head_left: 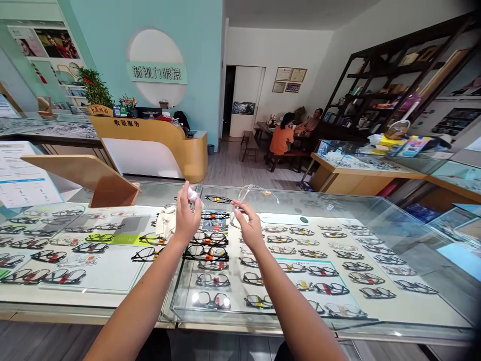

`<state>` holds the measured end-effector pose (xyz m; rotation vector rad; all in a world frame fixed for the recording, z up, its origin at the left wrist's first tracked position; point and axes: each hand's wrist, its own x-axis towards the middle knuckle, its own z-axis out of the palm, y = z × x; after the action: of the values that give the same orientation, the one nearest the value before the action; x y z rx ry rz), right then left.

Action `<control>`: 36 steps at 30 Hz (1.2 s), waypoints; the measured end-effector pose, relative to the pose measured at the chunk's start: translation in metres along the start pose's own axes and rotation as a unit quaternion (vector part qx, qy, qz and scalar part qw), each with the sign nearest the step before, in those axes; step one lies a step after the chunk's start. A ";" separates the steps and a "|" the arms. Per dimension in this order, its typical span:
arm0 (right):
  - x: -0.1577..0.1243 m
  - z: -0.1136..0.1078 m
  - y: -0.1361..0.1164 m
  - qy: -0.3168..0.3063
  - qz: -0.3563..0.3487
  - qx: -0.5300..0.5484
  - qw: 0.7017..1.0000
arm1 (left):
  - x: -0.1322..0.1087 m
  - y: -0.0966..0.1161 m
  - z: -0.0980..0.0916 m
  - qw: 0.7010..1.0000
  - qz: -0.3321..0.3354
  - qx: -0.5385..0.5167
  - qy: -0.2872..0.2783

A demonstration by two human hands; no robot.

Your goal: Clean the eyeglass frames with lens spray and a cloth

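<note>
My left hand (pixel 187 215) is closed around a small white bottle (pixel 193 194), raised over the glass counter. My right hand (pixel 248 225) pinches a pair of transparent-framed eyeglasses (pixel 251 187) by one side; the other parts of the frame stick up and out to the right, with a small orange tag. Beside my left wrist lies a cream-coloured cloth (pixel 166 220). Between my hands, several dark-framed eyeglasses (pixel 206 251) with orange and yellow tags are lined up; one more dark pair (pixel 217 199) sits farther back.
The glass display counter (pixel 376 205) holds rows of eyeglasses. A wooden stand (pixel 112 188) is at the left. Beyond are a yellow reception desk (pixel 195 155), another display case (pixel 356 176) and a person in orange (pixel 281 140) seated at a table with another person.
</note>
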<state>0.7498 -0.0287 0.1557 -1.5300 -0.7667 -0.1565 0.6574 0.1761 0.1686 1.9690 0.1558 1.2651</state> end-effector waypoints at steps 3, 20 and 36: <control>0.001 -0.001 -0.002 -0.006 0.004 0.008 1.000 | -0.010 0.006 0.016 0.983 -0.079 -0.147 -0.082; 0.002 -0.002 -0.010 -0.176 0.129 0.169 0.961 | 0.008 0.020 0.004 0.781 -0.389 -0.428 -0.235; -0.005 0.005 -0.025 -0.263 0.137 0.190 0.936 | -0.015 0.012 0.017 0.974 -0.153 -0.073 -0.148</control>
<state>0.7309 -0.0274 0.1730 -1.2925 -0.9247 0.6033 0.6601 0.1516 0.1619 1.8939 0.2018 0.7546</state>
